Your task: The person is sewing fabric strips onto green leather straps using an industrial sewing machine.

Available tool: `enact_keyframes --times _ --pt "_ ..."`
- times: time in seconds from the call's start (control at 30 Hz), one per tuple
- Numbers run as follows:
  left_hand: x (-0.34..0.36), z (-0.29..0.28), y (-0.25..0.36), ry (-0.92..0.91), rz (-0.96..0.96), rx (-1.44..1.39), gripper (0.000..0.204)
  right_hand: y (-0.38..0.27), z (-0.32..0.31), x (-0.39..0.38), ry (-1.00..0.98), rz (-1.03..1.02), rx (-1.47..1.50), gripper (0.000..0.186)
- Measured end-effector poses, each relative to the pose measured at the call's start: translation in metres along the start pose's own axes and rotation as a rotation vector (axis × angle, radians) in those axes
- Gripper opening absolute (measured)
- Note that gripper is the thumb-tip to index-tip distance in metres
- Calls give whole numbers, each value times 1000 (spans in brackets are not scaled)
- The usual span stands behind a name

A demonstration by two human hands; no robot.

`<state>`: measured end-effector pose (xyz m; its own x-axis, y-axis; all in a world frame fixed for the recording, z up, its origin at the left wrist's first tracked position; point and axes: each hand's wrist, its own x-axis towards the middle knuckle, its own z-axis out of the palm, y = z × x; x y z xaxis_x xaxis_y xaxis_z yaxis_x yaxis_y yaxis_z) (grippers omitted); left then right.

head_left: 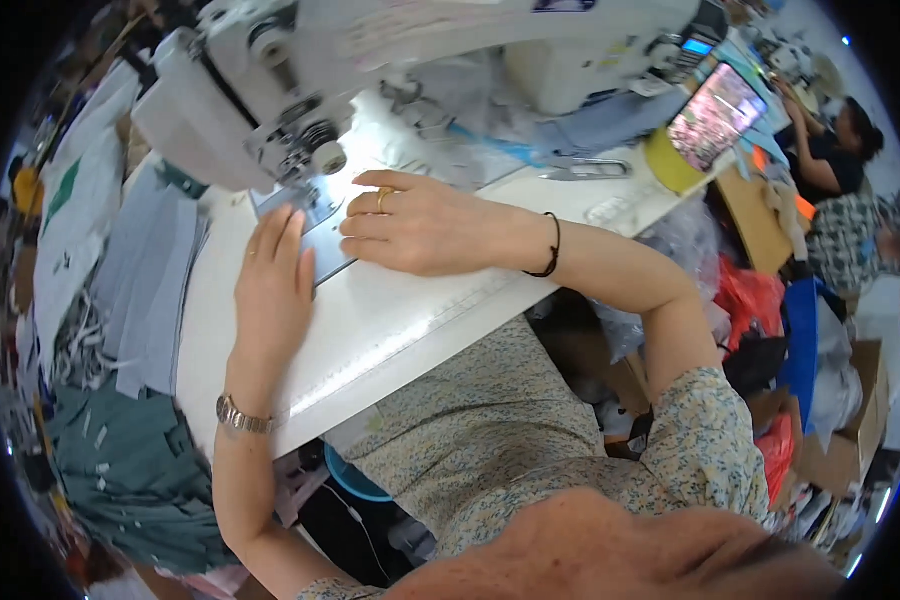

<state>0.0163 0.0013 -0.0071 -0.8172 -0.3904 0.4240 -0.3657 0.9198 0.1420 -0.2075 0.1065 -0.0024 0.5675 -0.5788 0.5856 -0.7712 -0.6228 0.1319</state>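
Observation:
Both my hands rest at the needle area of a white sewing machine (390,35). My left hand (273,290), with a metal watch on its wrist, lies left of the grey-blue flat surface (328,252) below the needle. Its fingers stretch toward the presser foot (315,200), and no object shows in them. My right hand (430,228), with a ring and a dark wristband, lies palm down on the right side, fingers apart and slightly bent. Whether the grey-blue surface is a metal plate or cloth, I cannot tell. My right palm and thumb are hidden.
Grey-blue cloth pieces (150,270) hang at the table's left edge, above dark green garments (130,470). Thread snips (585,170) lie on the white tabletop (380,350). A phone (715,118) leans on a yellow roll (670,165). Another person (835,150) sits at far right.

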Motion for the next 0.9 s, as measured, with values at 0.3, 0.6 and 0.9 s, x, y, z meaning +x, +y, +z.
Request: enact_keyframes --times 0.3,0.6,0.9 --pt "0 5 1 -14 -20 -52 37 23 -106 -114 106 628 -360 15" --pt "0 8 -4 -29 -28 -43 37 70 -123 -143 -331 1195 -265 13" --pt "1 5 -5 -35 -24 -53 37 60 -119 -157 -28 980 -321 13"
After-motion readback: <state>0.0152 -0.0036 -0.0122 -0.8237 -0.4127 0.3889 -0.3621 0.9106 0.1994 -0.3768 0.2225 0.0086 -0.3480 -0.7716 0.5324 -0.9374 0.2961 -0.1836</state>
